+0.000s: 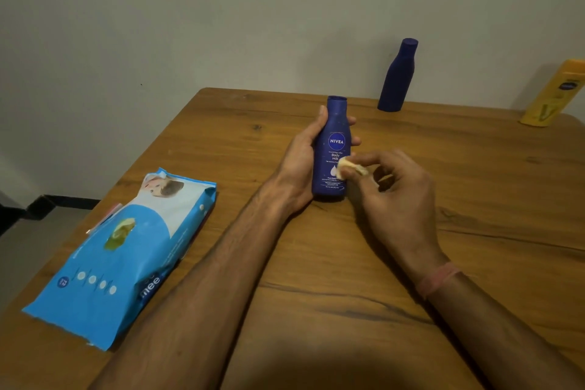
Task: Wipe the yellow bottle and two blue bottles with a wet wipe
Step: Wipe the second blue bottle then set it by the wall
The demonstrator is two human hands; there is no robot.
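The step in hand looks like wiping the first blue bottle (332, 149), upright on the bench (411, 263) in the left hand (304, 155), its fingers curled round it. The right hand (395, 187) pinches a folded wet wipe (349, 166) against the label. Next, probably the far blue bottle (397, 76) and yellow bottle (552, 95), standing by the wall.
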